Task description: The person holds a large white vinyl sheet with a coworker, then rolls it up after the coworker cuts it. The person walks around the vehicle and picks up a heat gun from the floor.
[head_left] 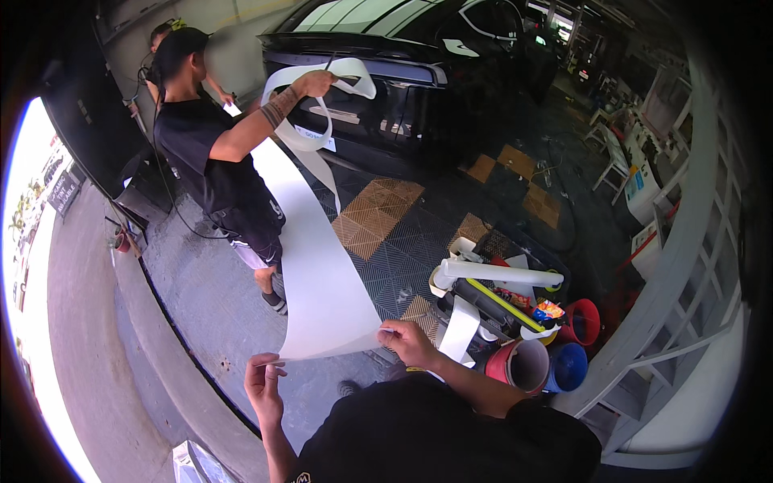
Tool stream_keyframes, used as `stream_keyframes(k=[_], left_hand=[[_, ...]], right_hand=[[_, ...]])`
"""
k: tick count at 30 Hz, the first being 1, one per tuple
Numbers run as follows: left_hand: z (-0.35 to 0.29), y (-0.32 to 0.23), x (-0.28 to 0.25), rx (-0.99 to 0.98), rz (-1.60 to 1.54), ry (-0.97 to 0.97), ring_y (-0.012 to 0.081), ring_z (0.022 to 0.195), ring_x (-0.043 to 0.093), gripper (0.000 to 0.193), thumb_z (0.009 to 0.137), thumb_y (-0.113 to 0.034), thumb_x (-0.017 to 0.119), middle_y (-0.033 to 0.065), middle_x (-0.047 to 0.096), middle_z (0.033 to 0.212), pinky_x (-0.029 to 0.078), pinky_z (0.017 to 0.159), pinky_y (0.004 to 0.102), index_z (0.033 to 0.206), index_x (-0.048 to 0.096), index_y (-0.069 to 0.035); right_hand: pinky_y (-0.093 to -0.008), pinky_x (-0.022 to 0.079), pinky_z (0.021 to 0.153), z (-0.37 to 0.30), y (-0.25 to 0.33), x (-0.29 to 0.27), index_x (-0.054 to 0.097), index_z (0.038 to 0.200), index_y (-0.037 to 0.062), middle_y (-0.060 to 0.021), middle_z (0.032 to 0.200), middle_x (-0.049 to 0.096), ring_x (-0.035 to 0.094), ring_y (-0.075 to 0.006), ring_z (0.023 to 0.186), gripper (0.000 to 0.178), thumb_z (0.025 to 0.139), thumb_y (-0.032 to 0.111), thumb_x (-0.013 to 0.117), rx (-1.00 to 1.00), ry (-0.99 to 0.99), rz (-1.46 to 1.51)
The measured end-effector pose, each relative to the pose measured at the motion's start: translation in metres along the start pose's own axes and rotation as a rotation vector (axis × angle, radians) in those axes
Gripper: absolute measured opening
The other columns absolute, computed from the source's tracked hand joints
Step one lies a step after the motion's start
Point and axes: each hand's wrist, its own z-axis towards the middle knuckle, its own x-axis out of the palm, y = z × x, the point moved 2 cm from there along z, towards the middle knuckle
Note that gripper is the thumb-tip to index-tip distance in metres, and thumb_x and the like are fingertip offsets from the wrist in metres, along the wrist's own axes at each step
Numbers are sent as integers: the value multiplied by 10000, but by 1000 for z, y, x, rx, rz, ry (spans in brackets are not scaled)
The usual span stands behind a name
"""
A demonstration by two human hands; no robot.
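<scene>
A long white sheet of film (318,282) stretches from my hands toward a co-worker at the far left. My left hand (264,386) pinches its near left corner between thumb and fingers. At the near right corner my right hand (408,342) grips the edge the same way. The sheet hangs above the floor, its near edge sagging a little between my hands. The co-worker (189,137) stands beside the far part, one raised hand holding a curled white strip (302,138) and a dark thin tool. Where the sheet passes the co-worker's body, part of it is hidden.
A black car (386,105) stands ahead, rear toward me. To my right are rolls of film (503,272), a red bucket (581,322), a blue bucket (567,368) and a grey metal ladder (644,354). Another person (159,36) is behind the co-worker. Tan and dark grid tiles (378,211) cover the floor.
</scene>
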Motion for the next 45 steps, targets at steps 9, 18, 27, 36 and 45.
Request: stream_keyframes(k=[9,18,27,36,45], left_hand=[[2,-10,69,-2,102,35,158,873,601,221,1017,-217,571,83,635,1012,484,696,276,1028,620,-2],[14,-20,95,2,129,45,138,839,575,202,1029,-175,528,95,612,1054,498,735,285,1036,606,10],[10,-13,110,-72,169,59,156,854,620,242,1008,-222,579,88,631,992,501,727,286,1034,611,16],[-10,2,96,-191,93,-9,122,746,608,181,975,-142,608,61,652,821,480,682,260,888,618,16],[-10,15,52,-212,130,35,107,719,594,199,943,-154,666,49,643,755,487,697,277,851,606,12]], right_hand=[[-251,453,662,-5,-42,-55,638,910,-15,-16,755,611,543,-74,708,215,987,182,597,48,-34,205],[-227,430,646,-6,-60,-72,636,901,-6,11,745,577,518,-58,700,215,996,181,587,112,26,333],[-253,474,729,-7,-50,-105,617,886,11,-5,792,593,561,-85,756,183,1002,146,570,255,55,434],[-226,450,753,5,-23,-103,589,899,13,16,809,562,525,-58,786,186,1012,154,542,127,124,206],[-228,422,713,-11,-30,-58,609,871,1,18,776,563,518,-62,763,192,994,131,538,199,140,153]])
